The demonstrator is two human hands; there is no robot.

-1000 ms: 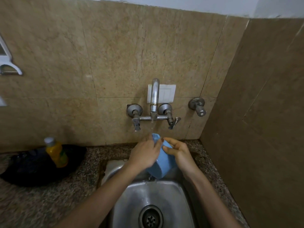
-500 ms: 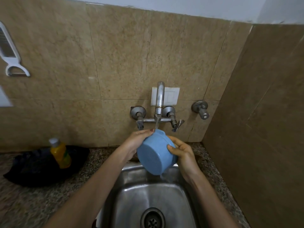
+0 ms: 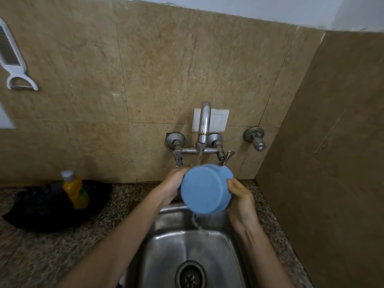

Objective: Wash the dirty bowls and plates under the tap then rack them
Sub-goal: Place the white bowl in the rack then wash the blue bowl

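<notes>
I hold a blue bowl (image 3: 204, 189) under the running tap (image 3: 203, 125), its flat base turned toward me and its mouth facing the wall. My left hand (image 3: 173, 183) grips its left side and my right hand (image 3: 239, 194) grips its right side. Water streams from the spout onto the bowl's upper rim and drips off the bottom edge into the steel sink (image 3: 166, 256). The bowl's inside is hidden. No rack or other dishes show.
A yellow bottle (image 3: 74, 189) stands on a black cloth (image 3: 41, 206) on the granite counter at left. A white peeler (image 3: 12, 61) hangs on the tiled wall. A brown wall closes in on the right. The drain (image 3: 190, 275) lies at the sink's bottom.
The bowl was turned from edge-on to base-toward-me and raised up under the spout. Water now runs off it into the sink.
</notes>
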